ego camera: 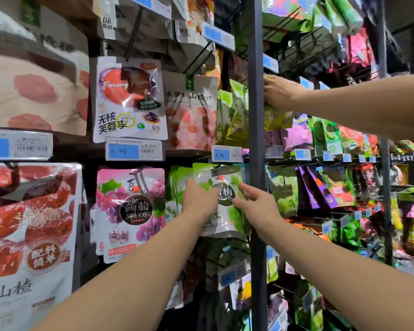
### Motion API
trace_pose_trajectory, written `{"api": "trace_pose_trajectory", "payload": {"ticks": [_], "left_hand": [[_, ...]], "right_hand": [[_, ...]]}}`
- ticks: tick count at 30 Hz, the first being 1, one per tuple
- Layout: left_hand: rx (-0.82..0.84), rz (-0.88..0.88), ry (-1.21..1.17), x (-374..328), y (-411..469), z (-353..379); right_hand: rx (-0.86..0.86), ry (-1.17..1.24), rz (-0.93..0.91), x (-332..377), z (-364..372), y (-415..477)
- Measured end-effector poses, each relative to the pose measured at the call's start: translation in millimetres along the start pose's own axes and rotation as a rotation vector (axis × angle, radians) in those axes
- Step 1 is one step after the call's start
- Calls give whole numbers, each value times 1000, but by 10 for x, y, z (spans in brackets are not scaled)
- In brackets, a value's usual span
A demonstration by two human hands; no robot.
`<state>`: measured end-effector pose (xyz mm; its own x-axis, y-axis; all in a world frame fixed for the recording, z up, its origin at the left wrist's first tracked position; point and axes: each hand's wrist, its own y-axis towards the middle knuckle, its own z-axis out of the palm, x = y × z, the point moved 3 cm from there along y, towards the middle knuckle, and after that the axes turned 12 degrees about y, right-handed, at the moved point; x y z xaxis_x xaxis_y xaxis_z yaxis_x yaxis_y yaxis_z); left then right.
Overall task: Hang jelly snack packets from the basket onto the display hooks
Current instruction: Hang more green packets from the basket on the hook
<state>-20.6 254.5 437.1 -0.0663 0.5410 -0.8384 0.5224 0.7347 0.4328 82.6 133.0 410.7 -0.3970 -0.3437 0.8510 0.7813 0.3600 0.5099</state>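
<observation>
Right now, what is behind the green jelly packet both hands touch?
More green packets hang behind the green jelly packet, peeking out left. Anything directly behind it is covered.

You're in a shop's snack aisle: rows of snack packets (130, 211) hang from wire hooks (132, 34), with blue price tags (133, 151) reading 4.90 beneath them.

Right: dark post (256, 115) stands just beside the green packet (225, 218).
Left: purple packet (129, 211) hangs near.
Above: price tag (226, 154) juts forward.
Below: open gap among bare hooks (213, 260).
Upper right: another person's arm (344, 103) crosses.
</observation>
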Motion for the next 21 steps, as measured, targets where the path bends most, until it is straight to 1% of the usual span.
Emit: {"api": "trace_pose_trajectory", "payload": {"ticks": [3, 6, 10, 13, 16, 21], "left_hand": [[-26, 30, 16, 76, 19, 21], [-13, 71, 47, 215, -48, 75], [-19, 196, 215, 457, -244, 160], [-25, 286, 352, 663, -283, 224], [-61, 293, 438, 800, -229, 274], [-121, 287, 516, 880, -131, 357]], "right_hand": [[10, -32, 1, -27, 8, 7], [50, -164, -62, -50, 15, -25], [126, -274, -116, -224, 68, -114], [202, -351, -82, -457, 132, -169], [280, -389, -57, -614, 223, -199], [252, -446, -54, -767, 329, -24]]}}
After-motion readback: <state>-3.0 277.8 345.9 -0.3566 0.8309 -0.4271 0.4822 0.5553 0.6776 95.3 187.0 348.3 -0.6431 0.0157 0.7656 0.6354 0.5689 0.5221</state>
